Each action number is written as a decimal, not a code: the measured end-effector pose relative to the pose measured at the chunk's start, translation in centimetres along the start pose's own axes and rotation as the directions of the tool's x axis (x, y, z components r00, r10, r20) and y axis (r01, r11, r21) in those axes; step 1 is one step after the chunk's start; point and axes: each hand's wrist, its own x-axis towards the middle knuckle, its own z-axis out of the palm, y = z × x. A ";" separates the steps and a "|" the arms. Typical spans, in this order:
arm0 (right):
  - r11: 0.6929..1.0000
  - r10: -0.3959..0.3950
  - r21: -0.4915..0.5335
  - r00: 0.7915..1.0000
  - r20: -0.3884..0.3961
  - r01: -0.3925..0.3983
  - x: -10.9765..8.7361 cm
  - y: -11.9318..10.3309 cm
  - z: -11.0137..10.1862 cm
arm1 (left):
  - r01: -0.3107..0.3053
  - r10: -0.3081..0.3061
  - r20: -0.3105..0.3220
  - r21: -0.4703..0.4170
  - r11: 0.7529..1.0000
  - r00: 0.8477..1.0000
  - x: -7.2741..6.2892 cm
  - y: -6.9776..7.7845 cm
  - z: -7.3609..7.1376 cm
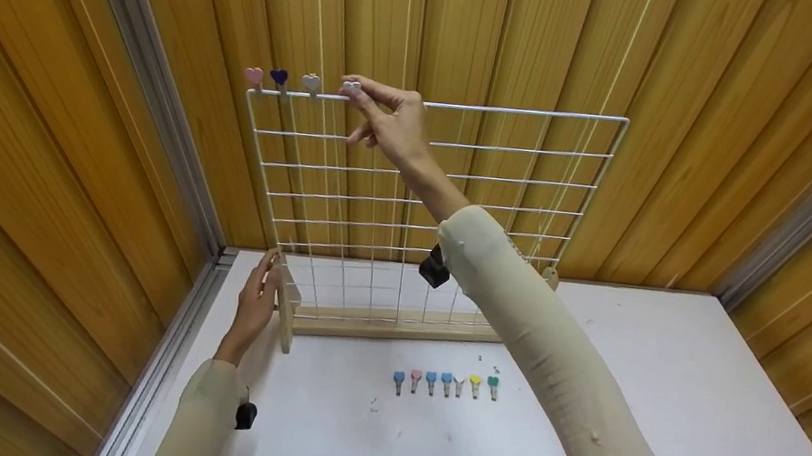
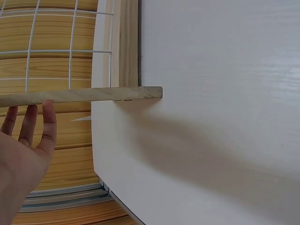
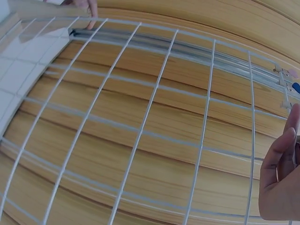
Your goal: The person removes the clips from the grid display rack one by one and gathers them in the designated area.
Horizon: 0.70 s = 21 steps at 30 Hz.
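Observation:
A white wire grid rack point(image 1: 524, 110) stands upright in a wooden base point(image 1: 395, 331). At its top wire, my right hand point(image 1: 398, 125) pinches a small clip with a white heart point(image 1: 351, 86) between thumb and index finger. To the left of it, a pink heart clip point(image 1: 254, 76), a dark blue one point(image 1: 278, 76) and another white one point(image 1: 310, 82) sit on the same wire. My left hand point(image 1: 255, 310) steadies the rack's left side, its fingertips against the outer face of the wooden side piece point(image 2: 79, 95). The right wrist view shows my right hand point(image 3: 281, 164) only in part.
In front of the rack, several heart clips lie in a row on the white table point(image 1: 324, 431), from a blue one point(image 1: 399, 378) to a green one point(image 1: 493, 383). Wood-look panels point(image 1: 464, 30) rise behind and at both sides, with a metal rail point(image 1: 165, 82) at the left corner.

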 end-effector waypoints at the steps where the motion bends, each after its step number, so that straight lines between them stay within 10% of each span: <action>1: 1.000 0.008 0.008 1.000 -0.013 -0.007 0.0 0.0 0.1 | -0.005 0.005 -0.001 0.001 1.000 1.000 0.0 0.0 0.0; 12: 0.985 0.097 0.151 0.990 -0.101 -0.081 -0.2 -0.4 0.9 | 0.003 -0.003 -0.010 0.017 1.000 1.000 0.3 -0.1 -0.3; 21: 0.969 0.124 0.219 0.992 -0.025 -0.116 -0.9 -0.1 -2.4 | -0.008 0.008 -0.024 0.019 1.000 1.000 0.8 -0.4 -0.2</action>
